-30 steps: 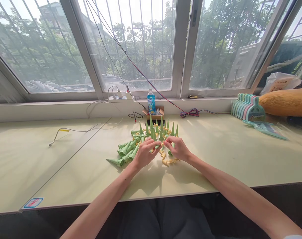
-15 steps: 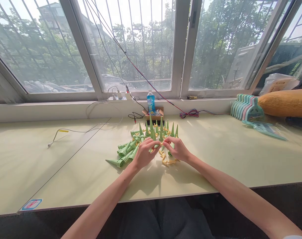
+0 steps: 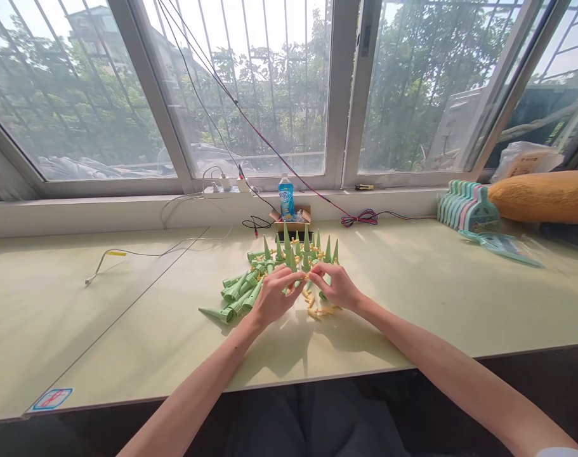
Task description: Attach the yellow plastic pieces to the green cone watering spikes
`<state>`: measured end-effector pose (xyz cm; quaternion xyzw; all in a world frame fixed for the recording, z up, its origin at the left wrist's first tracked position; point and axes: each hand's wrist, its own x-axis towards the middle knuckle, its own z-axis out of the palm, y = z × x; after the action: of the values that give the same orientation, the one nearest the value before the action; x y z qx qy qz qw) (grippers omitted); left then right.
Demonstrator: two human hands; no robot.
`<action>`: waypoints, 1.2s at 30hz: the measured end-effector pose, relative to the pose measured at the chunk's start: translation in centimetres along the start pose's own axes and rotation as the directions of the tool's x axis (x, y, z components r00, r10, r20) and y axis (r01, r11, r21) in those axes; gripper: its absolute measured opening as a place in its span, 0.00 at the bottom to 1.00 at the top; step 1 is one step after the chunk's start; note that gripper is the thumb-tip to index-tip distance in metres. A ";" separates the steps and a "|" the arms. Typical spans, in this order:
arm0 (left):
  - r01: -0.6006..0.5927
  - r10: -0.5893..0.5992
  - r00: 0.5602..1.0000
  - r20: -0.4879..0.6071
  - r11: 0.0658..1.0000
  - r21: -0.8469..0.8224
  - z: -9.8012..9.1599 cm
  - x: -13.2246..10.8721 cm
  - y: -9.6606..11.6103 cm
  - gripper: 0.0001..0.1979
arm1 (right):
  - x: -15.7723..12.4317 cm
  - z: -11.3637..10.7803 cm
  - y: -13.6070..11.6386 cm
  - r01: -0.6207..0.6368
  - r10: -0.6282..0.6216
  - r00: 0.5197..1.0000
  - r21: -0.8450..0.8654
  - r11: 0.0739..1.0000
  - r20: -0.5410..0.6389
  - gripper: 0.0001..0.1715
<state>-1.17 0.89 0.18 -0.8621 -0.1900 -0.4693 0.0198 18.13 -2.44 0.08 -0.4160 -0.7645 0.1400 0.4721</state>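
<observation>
My left hand (image 3: pixel 278 292) and my right hand (image 3: pixel 337 285) meet fingertip to fingertip over the table. Pinched between them is a small yellow plastic piece (image 3: pixel 306 277), mostly covered by the fingers. Green plastic spikes (image 3: pixel 287 238) stand upright just beyond my hands. To the left, several more green spikes (image 3: pixel 236 292) lie on their sides in a heap, open ends showing. Below the fingers, loose yellow pieces (image 3: pixel 321 311) lie in a curved row on the tabletop.
Behind the spikes stand a small cardboard box (image 3: pixel 295 225) and a blue-labelled bottle (image 3: pixel 287 198). A coiled cable (image 3: pixel 360 218) lies near the sill. On the right are a row of pastel plastic items (image 3: pixel 469 206) and an orange cushion-like roll (image 3: pixel 540 198). A thin cable (image 3: pixel 141 253) crosses the left side.
The whole view has shifted slightly. Both hands stay together at the yellow piece, with hardly any movement of the fingers.
</observation>
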 end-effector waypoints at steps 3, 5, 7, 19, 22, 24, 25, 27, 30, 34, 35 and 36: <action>-0.007 0.007 1.000 0.006 1.000 -0.016 0.0 0.0 -0.1 0.06 | 0.1 0.0 0.0 0.003 -0.003 1.000 0.005 1.000 0.002 0.13; -0.012 0.012 1.000 0.011 1.000 -0.022 0.0 0.0 -0.1 0.06 | 0.1 0.1 0.0 0.005 -0.005 1.000 0.006 1.000 0.001 0.14; -0.013 0.014 1.000 0.016 1.000 -0.024 0.0 0.0 -0.2 0.06 | 0.1 0.1 0.0 0.007 -0.007 1.000 0.005 1.000 0.001 0.14; -0.003 0.005 0.999 0.041 0.999 -0.047 -0.1 -0.1 -0.2 0.06 | 0.1 0.1 0.1 0.007 -0.007 1.000 0.006 1.000 0.003 0.15; 0.000 0.002 0.999 0.042 0.999 -0.045 0.0 -0.1 -0.3 0.06 | 0.1 0.1 0.2 0.011 -0.011 1.000 0.003 1.000 0.002 0.15; 0.002 0.000 0.999 0.040 0.999 -0.041 0.0 -0.1 -0.2 0.06 | 0.0 0.2 0.2 0.013 -0.013 1.000 -0.001 1.000 0.003 0.15; 0.001 0.000 0.999 0.036 0.999 -0.040 0.0 -0.1 -0.2 0.06 | 0.0 0.2 0.3 0.013 -0.013 1.000 -0.003 1.000 0.003 0.15; -0.003 0.004 1.000 0.021 0.999 -0.041 0.0 0.0 -0.1 0.06 | -0.1 0.3 0.4 0.016 -0.016 1.000 -0.003 1.000 0.004 0.15; -0.007 0.007 1.000 -0.001 0.999 -0.032 -0.1 0.1 0.0 0.06 | 0.0 0.3 0.4 0.019 -0.019 1.000 -0.003 1.000 0.005 0.14; 0.007 -0.007 1.000 -0.002 0.999 -0.032 -0.1 0.1 0.1 0.06 | 0.0 0.1 0.3 0.020 -0.020 1.000 -0.014 1.000 -0.001 0.13; 0.008 -0.008 1.000 0.001 0.999 -0.035 -0.1 0.1 0.1 0.06 | 0.0 0.1 0.3 0.019 -0.019 1.000 -0.017 1.000 -0.006 0.13; 0.006 -0.006 1.000 0.001 0.999 -0.038 -0.1 0.1 0.1 0.06 | 0.0 0.1 0.3 0.020 -0.020 1.000 -0.020 1.000 -0.009 0.13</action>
<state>-1.22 0.80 0.34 -0.8621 -0.1838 -0.4723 0.0019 18.19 -2.24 -0.08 -0.4137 -0.7677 0.1257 0.4730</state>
